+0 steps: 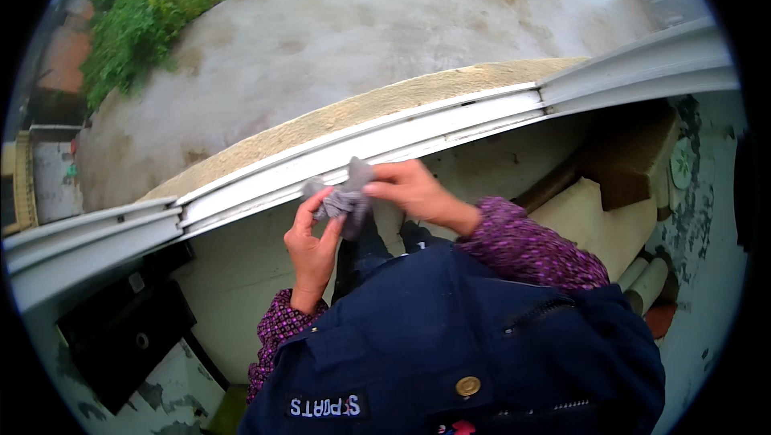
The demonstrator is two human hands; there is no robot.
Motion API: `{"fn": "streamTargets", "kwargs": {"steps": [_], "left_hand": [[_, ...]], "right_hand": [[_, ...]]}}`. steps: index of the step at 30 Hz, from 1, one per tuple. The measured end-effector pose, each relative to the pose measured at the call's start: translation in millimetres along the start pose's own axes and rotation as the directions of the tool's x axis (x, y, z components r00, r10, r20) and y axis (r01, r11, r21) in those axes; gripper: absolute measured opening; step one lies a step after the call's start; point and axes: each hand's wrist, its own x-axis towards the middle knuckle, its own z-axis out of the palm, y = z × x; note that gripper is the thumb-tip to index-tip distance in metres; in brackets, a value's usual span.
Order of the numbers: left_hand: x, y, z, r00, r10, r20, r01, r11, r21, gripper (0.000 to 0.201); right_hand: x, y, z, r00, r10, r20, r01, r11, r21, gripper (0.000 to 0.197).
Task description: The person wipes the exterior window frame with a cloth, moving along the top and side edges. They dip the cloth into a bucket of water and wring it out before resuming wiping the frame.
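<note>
A small bunched grey cloth is between my two hands, just above the inner edge of the white window track. My left hand pinches its lower left part between thumb and fingers. From the right, my right hand grips the upper right part of the same cloth with thumb and forefinger. Part of the cloth is hidden behind my left fingers, and a loose end hangs below them.
Past the track lie a rough tan ledge, grey ground and green bushes. A black box-like object is at lower left. On the right are a brown piece of furniture, a cream board and a peeling wall.
</note>
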Motion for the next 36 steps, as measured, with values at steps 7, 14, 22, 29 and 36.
{"fn": "streamTargets", "kwargs": {"steps": [7,14,22,29,36], "left_hand": [[-24.4,0.4,-4.1,0.980,0.196,0.044,-0.187,0.809,0.558,0.022],[-42.2,-1.8,-8.2,0.939,0.202,-0.278,0.018,0.779,0.627,0.019],[-56.7,9.5,14.2,0.974,0.102,-0.204,0.051,0.776,0.629,0.009],[-55.0,19.3,14.9,0.943,0.085,-0.321,0.113,0.827,0.550,0.012],[-32.5,33.6,31.3,0.813,0.160,-0.559,-0.160,0.986,0.049,0.023]], "right_hand": [[-92.3,-4.4,-88.5,0.945,0.093,-0.314,0.072,0.876,0.477,0.028],[-149.3,19.7,-158.5,0.957,0.045,-0.287,-0.134,0.945,-0.298,0.040],[-165.0,49.3,-186.9,0.955,-0.011,-0.295,-0.213,0.665,-0.716,0.026],[-172.3,32.0,-188.8,0.894,-0.120,-0.433,-0.210,0.741,-0.638,0.014],[-155.7,-3.3,-163.4,0.721,-0.171,-0.672,0.145,0.985,-0.094,0.016]]}}
